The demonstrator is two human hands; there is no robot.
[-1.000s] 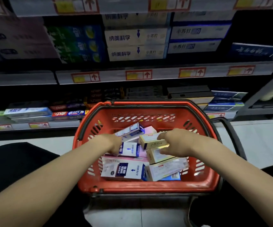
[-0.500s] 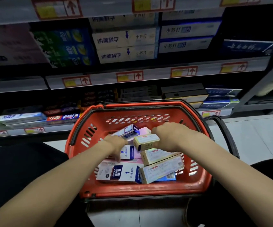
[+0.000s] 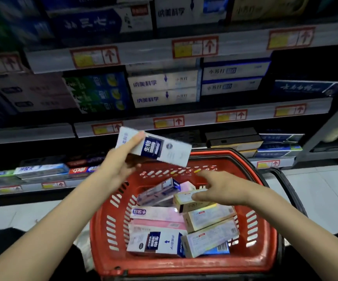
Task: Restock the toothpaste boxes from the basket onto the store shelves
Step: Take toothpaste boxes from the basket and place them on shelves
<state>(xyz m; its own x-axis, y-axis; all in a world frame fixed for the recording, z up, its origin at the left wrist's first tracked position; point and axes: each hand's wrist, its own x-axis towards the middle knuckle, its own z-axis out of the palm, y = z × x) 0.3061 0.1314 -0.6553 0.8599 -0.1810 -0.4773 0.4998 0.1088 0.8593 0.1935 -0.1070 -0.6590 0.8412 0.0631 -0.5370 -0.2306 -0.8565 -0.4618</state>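
Note:
A red plastic basket (image 3: pixel 107 236) sits on the floor in front of me with several toothpaste boxes inside. My left hand (image 3: pixel 119 165) holds a white box with a dark blue panel (image 3: pixel 156 148) in the air above the basket's far rim, in front of the lower shelves. My right hand (image 3: pixel 222 188) is inside the basket, index finger stretched out, thumb and fingers on a cream box with a gold stripe (image 3: pixel 192 201). A matching white and blue box (image 3: pixel 154 243) lies at the basket's near side.
Shelves with red-arrow price tags (image 3: pixel 194 47) run across the view, stocked with white boxes (image 3: pixel 164 90), green boxes (image 3: pixel 99 92) and blue ones. A dark gap (image 3: pixel 297 65) lies at the right of the middle shelf. The basket's black handle (image 3: pixel 289 191) hangs on the right.
My left hand has lifted a white and blue box out of the basket and up toward the shelves. My head has tilted up. My right hand stays in the basket on the cream box.

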